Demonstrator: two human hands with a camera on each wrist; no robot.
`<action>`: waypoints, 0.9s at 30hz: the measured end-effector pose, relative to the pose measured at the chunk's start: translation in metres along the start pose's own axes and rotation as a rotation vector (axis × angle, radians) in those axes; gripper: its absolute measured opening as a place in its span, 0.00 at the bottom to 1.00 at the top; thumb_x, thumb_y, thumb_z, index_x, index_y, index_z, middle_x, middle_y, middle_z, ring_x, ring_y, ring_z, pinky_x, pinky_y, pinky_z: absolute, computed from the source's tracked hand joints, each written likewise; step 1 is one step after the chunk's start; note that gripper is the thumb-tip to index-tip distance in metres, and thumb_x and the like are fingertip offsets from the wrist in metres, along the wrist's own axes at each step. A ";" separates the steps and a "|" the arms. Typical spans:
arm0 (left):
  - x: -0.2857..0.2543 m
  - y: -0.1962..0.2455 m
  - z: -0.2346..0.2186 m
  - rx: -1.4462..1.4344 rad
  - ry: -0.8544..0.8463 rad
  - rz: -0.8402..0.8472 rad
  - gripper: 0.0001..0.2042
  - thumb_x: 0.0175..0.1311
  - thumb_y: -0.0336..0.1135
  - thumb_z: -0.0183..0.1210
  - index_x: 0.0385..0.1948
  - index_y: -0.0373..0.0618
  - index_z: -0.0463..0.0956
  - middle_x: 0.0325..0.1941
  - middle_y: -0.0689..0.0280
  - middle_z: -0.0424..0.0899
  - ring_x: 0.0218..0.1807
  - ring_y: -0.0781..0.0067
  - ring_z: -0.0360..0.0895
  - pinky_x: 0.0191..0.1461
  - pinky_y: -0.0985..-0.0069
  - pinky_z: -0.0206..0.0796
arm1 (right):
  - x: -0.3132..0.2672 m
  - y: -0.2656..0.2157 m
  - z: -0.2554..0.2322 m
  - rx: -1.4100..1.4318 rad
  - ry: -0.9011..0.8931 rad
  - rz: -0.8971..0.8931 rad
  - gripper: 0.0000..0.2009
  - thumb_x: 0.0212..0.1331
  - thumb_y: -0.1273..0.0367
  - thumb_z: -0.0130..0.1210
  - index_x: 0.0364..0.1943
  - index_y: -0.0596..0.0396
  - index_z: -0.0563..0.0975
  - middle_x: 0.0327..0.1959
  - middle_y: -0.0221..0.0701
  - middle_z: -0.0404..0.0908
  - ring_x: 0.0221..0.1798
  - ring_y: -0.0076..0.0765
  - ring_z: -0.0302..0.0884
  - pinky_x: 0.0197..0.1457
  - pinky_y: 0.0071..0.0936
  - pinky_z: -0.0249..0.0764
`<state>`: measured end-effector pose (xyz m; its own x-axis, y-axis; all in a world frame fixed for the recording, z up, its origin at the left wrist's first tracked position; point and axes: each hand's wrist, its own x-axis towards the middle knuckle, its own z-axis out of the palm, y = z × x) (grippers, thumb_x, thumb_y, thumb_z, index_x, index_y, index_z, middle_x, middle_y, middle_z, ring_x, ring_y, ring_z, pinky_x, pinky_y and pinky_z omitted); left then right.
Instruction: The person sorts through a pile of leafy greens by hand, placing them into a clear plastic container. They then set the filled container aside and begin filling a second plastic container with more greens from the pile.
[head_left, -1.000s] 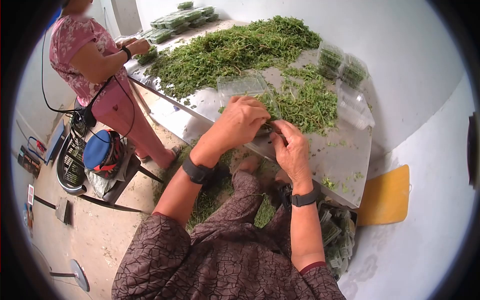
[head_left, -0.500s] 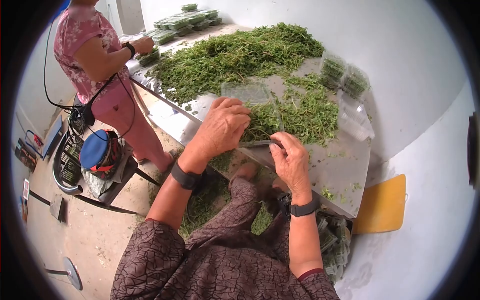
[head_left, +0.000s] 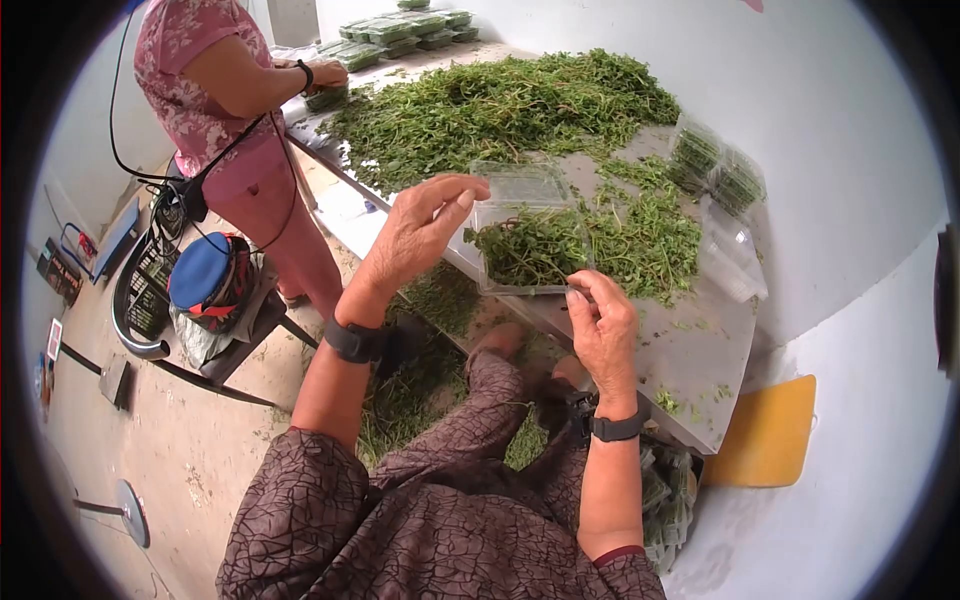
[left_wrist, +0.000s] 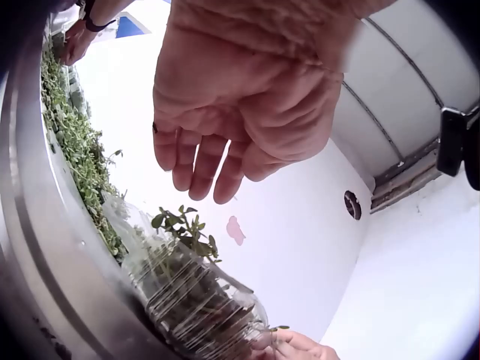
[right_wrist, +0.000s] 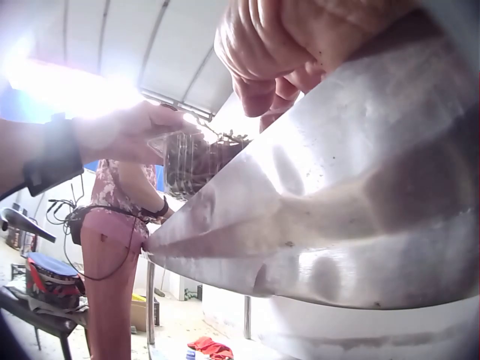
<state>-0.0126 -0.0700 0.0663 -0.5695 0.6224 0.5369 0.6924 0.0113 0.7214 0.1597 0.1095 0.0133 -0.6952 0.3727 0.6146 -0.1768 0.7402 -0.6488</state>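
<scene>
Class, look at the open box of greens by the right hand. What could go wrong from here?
1. The clear box sits at the front edge of the table, so it might tip or spill if the right hand slips from its corner.
2. Some greens poke out past the box's left side; they could get trapped if the raised lid is shut.

White walls (head_left: 850, 150) back a metal desk (head_left: 695, 350), with a dark chair (head_left: 256, 325) on a pale, littered floor (head_left: 220, 450) and bright light (right_wrist: 71, 81) beneath the ceiling (right_wrist: 180, 45)
</scene>
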 end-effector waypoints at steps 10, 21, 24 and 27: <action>-0.023 -0.008 0.014 0.278 0.011 0.110 0.07 0.58 0.22 0.56 0.36 0.39 0.80 0.36 0.59 0.80 0.41 0.60 0.78 0.41 0.68 0.70 | -0.001 -0.002 -0.001 0.006 -0.017 0.041 0.08 0.57 0.74 0.56 0.41 0.56 0.77 0.39 0.36 0.81 0.36 0.36 0.80 0.35 0.28 0.79; 0.004 -0.012 0.031 0.439 -0.013 0.262 0.07 0.47 0.20 0.53 0.24 0.35 0.81 0.29 0.58 0.77 0.39 0.55 0.74 0.45 0.65 0.67 | 0.000 -0.002 -0.001 0.031 -0.013 0.043 0.08 0.56 0.74 0.57 0.40 0.56 0.78 0.38 0.35 0.81 0.36 0.36 0.81 0.35 0.27 0.79; 0.010 -0.011 0.036 0.575 -0.052 0.238 0.07 0.50 0.18 0.53 0.28 0.35 0.80 0.32 0.57 0.78 0.40 0.54 0.75 0.44 0.65 0.67 | 0.000 0.000 -0.001 0.025 -0.003 0.021 0.07 0.55 0.74 0.57 0.39 0.56 0.78 0.36 0.33 0.81 0.35 0.36 0.80 0.34 0.27 0.78; 0.013 -0.005 0.047 0.600 0.039 0.264 0.08 0.49 0.18 0.53 0.29 0.35 0.80 0.31 0.58 0.77 0.40 0.54 0.75 0.44 0.63 0.66 | -0.001 0.001 -0.003 0.017 -0.018 0.005 0.07 0.56 0.76 0.55 0.38 0.60 0.79 0.35 0.34 0.80 0.33 0.29 0.78 0.34 0.23 0.74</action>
<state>-0.0032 -0.0249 0.0490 -0.3540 0.6351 0.6865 0.9317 0.3035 0.1997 0.1621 0.1112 0.0134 -0.7087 0.3659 0.6032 -0.1851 0.7286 -0.6594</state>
